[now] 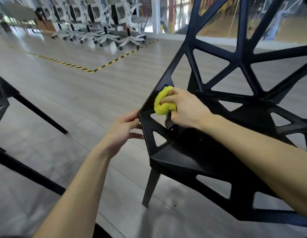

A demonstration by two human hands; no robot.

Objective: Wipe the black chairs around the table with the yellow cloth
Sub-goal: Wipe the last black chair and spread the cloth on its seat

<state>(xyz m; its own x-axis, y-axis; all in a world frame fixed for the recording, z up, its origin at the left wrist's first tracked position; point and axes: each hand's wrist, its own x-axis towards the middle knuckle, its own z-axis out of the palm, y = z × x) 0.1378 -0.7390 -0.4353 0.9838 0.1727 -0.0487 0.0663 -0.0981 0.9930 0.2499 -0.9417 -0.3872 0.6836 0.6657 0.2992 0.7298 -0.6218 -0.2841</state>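
My right hand [185, 109] grips the balled yellow cloth [163, 102] against the black chair [235, 103] frame's corner; my left hand [123, 131] pinches its edge; I judge wiping midway, another chair [4, 98] remaining.

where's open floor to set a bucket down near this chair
Bare floor lies left of the black chair, between it and the hazard tape. It is crowded at the chair corner, where the left hand grips and the right hand presses the yellow cloth.
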